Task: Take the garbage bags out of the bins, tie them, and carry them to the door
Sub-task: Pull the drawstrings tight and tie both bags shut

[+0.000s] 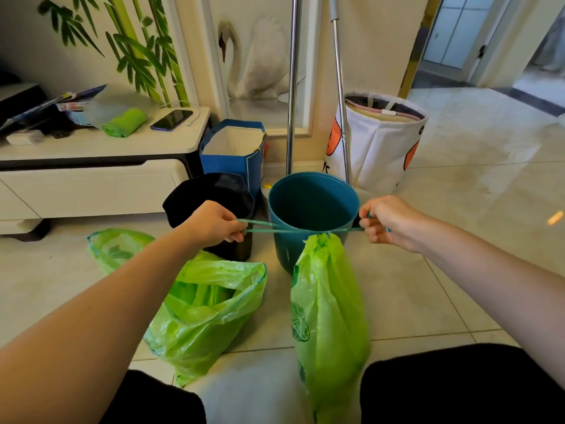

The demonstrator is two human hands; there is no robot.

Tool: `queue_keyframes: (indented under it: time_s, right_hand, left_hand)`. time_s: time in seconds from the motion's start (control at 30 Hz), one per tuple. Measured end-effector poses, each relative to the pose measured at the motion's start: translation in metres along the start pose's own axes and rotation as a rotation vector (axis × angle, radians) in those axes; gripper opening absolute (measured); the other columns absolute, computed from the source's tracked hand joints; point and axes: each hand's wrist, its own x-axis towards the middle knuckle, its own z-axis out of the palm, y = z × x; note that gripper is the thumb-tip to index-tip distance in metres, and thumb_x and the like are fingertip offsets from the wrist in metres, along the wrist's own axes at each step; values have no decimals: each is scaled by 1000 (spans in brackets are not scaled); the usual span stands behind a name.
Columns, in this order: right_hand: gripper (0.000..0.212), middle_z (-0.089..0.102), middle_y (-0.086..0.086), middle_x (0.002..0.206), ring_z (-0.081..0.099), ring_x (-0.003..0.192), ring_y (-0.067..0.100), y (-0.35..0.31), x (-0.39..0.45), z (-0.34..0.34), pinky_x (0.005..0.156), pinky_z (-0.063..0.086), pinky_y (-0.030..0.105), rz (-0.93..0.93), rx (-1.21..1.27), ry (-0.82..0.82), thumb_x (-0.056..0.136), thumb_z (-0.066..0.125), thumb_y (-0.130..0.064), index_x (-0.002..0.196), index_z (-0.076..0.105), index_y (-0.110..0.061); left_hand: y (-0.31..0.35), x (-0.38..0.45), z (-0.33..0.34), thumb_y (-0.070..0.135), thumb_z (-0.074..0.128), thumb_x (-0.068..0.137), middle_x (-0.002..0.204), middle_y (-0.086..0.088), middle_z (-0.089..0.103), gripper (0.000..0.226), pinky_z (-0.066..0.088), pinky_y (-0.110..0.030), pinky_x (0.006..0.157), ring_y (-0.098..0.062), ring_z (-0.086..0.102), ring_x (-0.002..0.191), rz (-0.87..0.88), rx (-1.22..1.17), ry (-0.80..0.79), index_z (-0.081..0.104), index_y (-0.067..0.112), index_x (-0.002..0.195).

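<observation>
A green garbage bag (pixel 328 316) hangs in front of me, its mouth cinched tight. Its teal drawstring (pixel 290 230) is stretched sideways between my hands. My left hand (pixel 214 223) grips the string's left end and my right hand (pixel 386 223) grips the right end. Behind the bag stands an empty teal bin (pixel 312 209). To its left is a black bin (pixel 211 194). A second green bag (pixel 208 313) lies open-mouthed on the floor at lower left. A third green bag (pixel 117 247) lies further left.
A blue paper bag (pixel 235 148) and a white fabric basket (pixel 379 142) stand by the wall, with two metal poles (pixel 292 87) between them. A low cabinet (pixel 91 166) at left holds a phone (pixel 171 119) and a green bag roll (pixel 123 122). A doorway (pixel 458 35) opens at the far right.
</observation>
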Motion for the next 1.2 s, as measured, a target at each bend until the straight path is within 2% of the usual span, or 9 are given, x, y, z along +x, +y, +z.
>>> queue_keyframes:
  time_s: [0.13,0.3,0.43,0.53,0.63,0.8,0.93,1.1,1.2]
  right_hand:
    - [28,46,8,61,35,47,17,6,14,3,44,36,23,37,-17,41,90,28,-1,73,50,-8]
    - [22,49,8,59,41,46,18,23,29,8,46,43,26,58,-304,-8,92,40,-5,80,59,-3]
    - [24,57,11,72,51,59,21,21,26,21,48,47,23,-130,-699,-137,87,42,-2,77,61,-13]
    - [24,67,4,81,58,74,18,12,22,29,63,49,24,-237,-894,-187,80,49,-8,75,68,-23]
    - [17,69,-1,94,59,93,25,3,19,40,84,53,39,-338,-1087,-99,68,51,-22,73,66,-29]
    - [15,66,-4,91,60,90,22,-6,5,80,83,54,44,-559,-1105,-205,80,52,-26,86,67,-27]
    - [22,68,2,95,63,88,23,-3,-1,115,83,54,42,-624,-1164,-360,85,49,-24,95,68,-20]
    - [30,62,2,82,60,77,22,6,-3,142,74,50,39,-629,-1216,-468,94,43,-44,82,58,-20]
    - [45,61,0,97,60,86,20,5,-4,152,79,52,39,-611,-1166,-516,87,44,-60,110,54,-22]
  left_hand:
    - [-15,-1,-10,21,65,89,47,6,66,24,38,-13,40,-7,58,48,-118,43,-88,73,7,70]
    - [-28,-10,-10,27,67,87,62,6,71,17,43,-20,56,-10,64,61,-243,91,-397,73,14,77]
    - [-30,-11,-16,22,70,85,70,2,72,14,46,-23,62,-14,64,70,-186,-76,-381,74,10,81]
    - [-37,-10,-21,22,70,85,77,-2,73,16,46,-23,61,-16,63,74,-178,-134,-341,74,6,87]
    - [-46,-11,-29,26,70,85,84,-2,75,22,47,-22,59,-15,64,72,-207,-155,-315,74,6,92]
    - [-65,-9,-44,21,67,87,77,-3,72,16,44,-20,52,-14,61,58,-210,-82,-102,72,5,88]
    - [-88,-5,-65,16,63,82,67,-2,68,18,52,-28,59,-19,63,60,-192,343,164,69,18,65]
    - [-105,-9,-89,17,58,80,109,-10,69,26,52,-41,86,-33,57,105,-240,516,430,71,22,102]
    - [-113,-12,-97,14,58,84,132,-14,51,46,41,-43,94,-38,41,122,-286,618,516,55,18,130]
